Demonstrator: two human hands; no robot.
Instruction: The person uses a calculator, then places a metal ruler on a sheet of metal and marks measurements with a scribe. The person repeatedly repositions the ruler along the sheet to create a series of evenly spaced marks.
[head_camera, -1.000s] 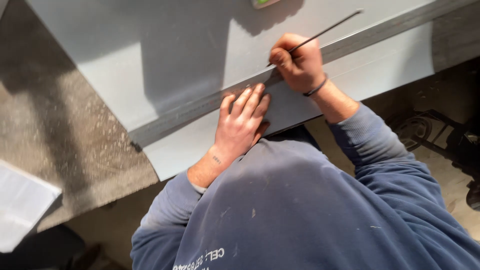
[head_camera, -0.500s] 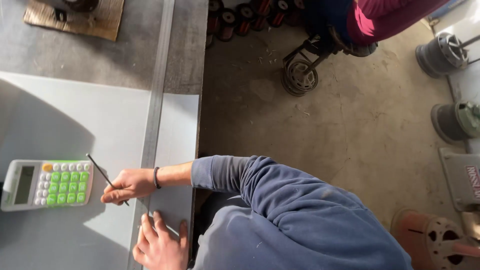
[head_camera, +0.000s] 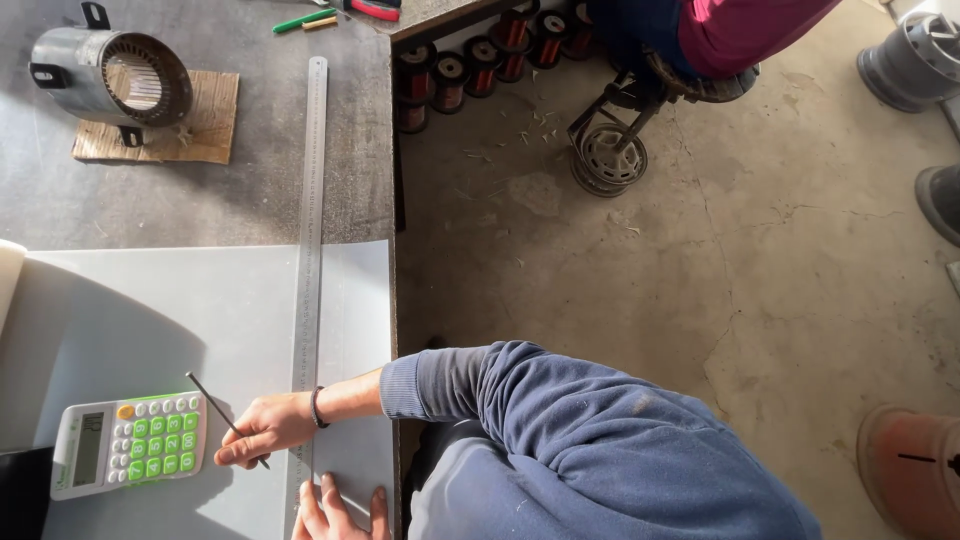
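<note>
My right hand (head_camera: 265, 428), with a dark band at the wrist, is shut on a thin dark marking rod (head_camera: 205, 395). Its tip rests on a pale grey sheet (head_camera: 150, 310), just left of a long steel ruler (head_camera: 310, 250). The ruler lies across the sheet and runs on over the dark bench. My left hand (head_camera: 335, 512) lies flat with spread fingers on the ruler's near end, partly cut off by the bottom of the frame. A white and green calculator (head_camera: 130, 443) sits on the sheet, close to the left of my right hand.
A grey motor housing (head_camera: 112, 75) stands on a cardboard piece (head_camera: 205, 135) at the bench's far left. Copper wire spools (head_camera: 450, 75) sit under the bench edge (head_camera: 393, 200). Another person (head_camera: 720, 35) sits beyond, by a wheel-like part (head_camera: 608, 155). More housings (head_camera: 915, 60) stand on the concrete floor.
The view has swung from close over the hands to a wide look along the bench and floor. My right hand still holds the rod by the ruler; my left stays flat.
</note>
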